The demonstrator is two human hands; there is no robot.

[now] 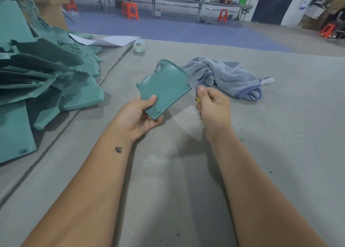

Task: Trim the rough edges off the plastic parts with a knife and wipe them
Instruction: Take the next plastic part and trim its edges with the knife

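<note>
Left hand (pixel 139 116) fingers gripping teal plastic part (pixel 164 89), right hand (pixel 212 104) fingers pinching knife (pixel 197 99) (yellow, mostly hidden)

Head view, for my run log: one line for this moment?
left hand holds green part | right hand grips knife | towel untouched

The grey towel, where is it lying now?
In the head view the grey towel lies bunched on the table, right of centre, just beyond the right hand.
</note>
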